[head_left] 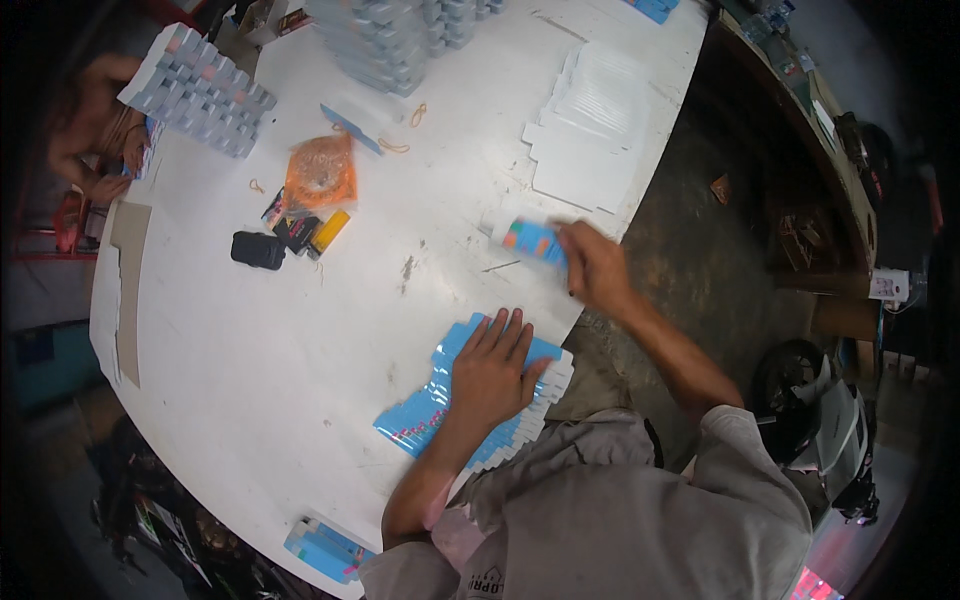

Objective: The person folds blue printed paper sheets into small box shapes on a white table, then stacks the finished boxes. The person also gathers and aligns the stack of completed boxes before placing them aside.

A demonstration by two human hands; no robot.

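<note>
Lying under left hand (pixel 490 375), blue cartons (pixel 420 420).

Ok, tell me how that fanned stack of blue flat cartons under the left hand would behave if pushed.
The cartons are probably light and thin, so they look flat and fanned out already. Pushed, they would likely slide apart rather than move as one block. The left hand pressing flat on them suggests they shift easily on the smooth white table.

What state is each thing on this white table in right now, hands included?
left hand: flat, fingers spread, pressing on the blue stack.
blue flat cartons: unfolded, fanned in a stack.
right hand: closed on one carton.
blue carton: lifted at the table edge, blurred.
white flat sheets: unfolded, stacked.
orange bag: lying crumpled.
assembled boxes: closed, packed in a block.
</note>
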